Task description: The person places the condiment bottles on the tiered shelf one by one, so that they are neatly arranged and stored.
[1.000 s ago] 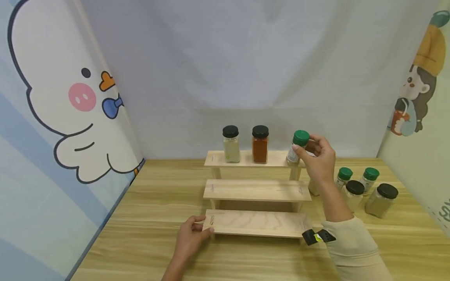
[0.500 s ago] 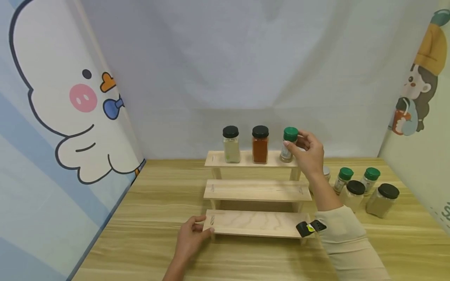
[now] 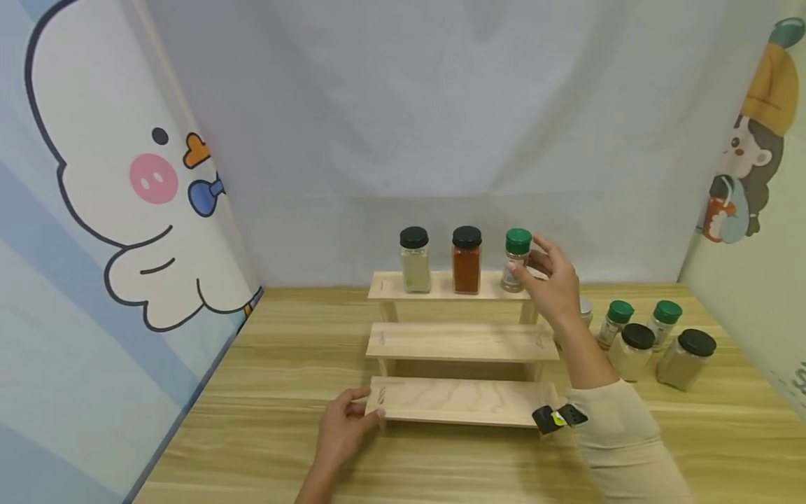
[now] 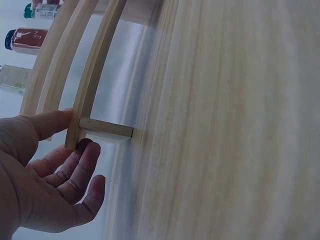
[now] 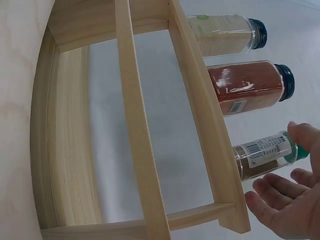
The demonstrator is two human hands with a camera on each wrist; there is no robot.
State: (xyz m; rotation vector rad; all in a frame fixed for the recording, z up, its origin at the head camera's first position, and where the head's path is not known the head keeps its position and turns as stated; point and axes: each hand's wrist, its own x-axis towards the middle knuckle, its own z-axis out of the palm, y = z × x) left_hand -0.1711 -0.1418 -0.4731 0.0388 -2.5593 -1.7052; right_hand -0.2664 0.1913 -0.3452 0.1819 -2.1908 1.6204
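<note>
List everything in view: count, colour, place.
Rack: 1, pale wood, on table
Table: 1, yellowish, under rack
Shelf jars: 2, black lids, top shelf, pale left, red middle
Upper shaker: 1, green lid, top shelf right
Lower shakers: 2, green lids, right of rack
Table jars: 2, black lids, right of rack
Half-hidden jar: 1, whitish lid, behind right forearm
Backdrop: 1, greyish, behind table
Cartoon panels: 2, bluish left, greenish right
Strap: 1, black, right wrist
Sleeve: 1, beige, right arm
Left hand: 1, holding bottom shelf
Right hand: 1, at upper shaker
</note>
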